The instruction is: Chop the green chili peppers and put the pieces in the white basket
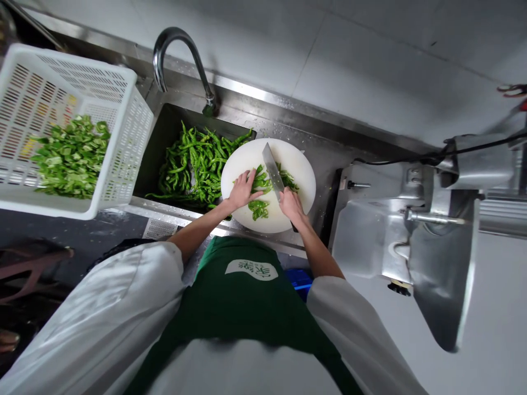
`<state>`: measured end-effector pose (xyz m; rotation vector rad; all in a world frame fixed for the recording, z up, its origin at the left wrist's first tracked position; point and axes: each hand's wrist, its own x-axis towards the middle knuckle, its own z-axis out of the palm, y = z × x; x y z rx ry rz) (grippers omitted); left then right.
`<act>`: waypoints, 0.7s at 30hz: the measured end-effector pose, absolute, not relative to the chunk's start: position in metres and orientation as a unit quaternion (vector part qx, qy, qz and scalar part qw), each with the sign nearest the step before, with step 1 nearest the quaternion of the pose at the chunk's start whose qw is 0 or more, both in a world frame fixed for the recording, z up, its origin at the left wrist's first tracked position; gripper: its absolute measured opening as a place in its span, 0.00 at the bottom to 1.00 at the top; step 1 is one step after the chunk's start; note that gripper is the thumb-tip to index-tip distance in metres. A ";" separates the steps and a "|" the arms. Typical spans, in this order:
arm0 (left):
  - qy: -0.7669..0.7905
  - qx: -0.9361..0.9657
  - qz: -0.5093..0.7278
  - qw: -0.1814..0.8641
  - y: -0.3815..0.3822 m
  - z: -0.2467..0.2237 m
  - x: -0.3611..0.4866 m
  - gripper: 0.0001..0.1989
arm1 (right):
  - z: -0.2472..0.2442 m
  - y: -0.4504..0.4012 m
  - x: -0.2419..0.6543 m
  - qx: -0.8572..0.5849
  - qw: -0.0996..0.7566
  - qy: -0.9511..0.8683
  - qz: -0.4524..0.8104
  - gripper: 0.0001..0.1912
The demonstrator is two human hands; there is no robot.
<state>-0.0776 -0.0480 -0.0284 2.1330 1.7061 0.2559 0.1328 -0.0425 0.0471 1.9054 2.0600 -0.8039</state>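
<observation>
Forward over the board (246, 156), both hands (242, 191) (290, 203).

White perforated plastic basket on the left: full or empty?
Neither, partly filled: chopped green peppers lie heaped inside the basket, its walls bare above them.

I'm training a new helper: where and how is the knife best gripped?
Probably by the dark handle of the knife, from the near right side, where the right hand grips: the broad blade slants away toward the wall.
</observation>
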 end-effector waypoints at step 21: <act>0.657 0.727 0.116 0.163 -0.073 -0.035 -0.078 0.34 | 0.052 -0.047 0.117 0.613 0.142 0.734 -0.257 0.17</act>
